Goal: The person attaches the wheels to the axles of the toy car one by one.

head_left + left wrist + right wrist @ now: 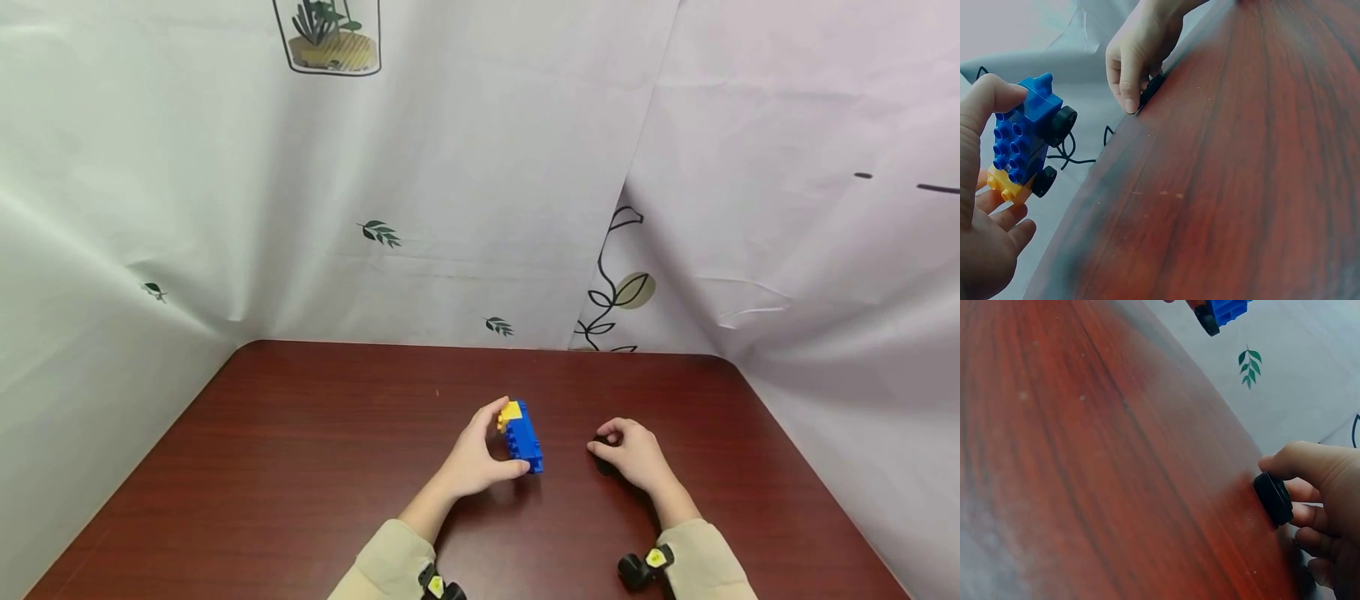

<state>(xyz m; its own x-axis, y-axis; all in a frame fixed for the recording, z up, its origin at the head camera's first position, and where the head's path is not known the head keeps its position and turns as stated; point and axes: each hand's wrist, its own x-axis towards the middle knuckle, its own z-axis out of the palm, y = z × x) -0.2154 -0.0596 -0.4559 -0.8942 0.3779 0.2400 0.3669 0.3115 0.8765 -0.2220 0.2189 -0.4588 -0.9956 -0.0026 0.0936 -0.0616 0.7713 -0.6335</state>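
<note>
Sleeves: at the near edge, a beige left sleeve (pixel 386 562) and a beige right sleeve (pixel 708 562) cover the forearms.
Wrist cameras: a black left wrist camera (pixel 452 592) and a black right wrist camera (pixel 634 572) sit at the cuffs, each beside a yellow tag.
Left hand: the left hand (pixel 471 468) reaches in over the bench, its fingers clamped on a toy block vehicle, thumb at the near end and the others at the far end.
Block vehicle: the block vehicle (pixel 525 439) is up off the bench, near its middle, with studs turned toward the palm; mostly blue, with a yellow block (pixel 512 412) at the far end, and two black wheels (pixel 1062 126) show on the side away from the studs.
Right hand: well apart from the vehicle, the right hand (pixel 636 454) has its fingers clamped on a small dark piece, the thumb on one side.
Black piece: the rounded black piece (pixel 1274 499) is right at the bench top; whether it touches the wood, I cannot tell.
Bench: the red-brown bench (pixel 300 442) has a glossy grain and rounded far corners.
Backdrop: beyond the far edge hangs a creased white cloth (pixel 465 150) printed with green leaf sprigs (pixel 380 233), a line-drawn stem (pixel 607 292) and a potted plant (pixel 333 50).
</note>
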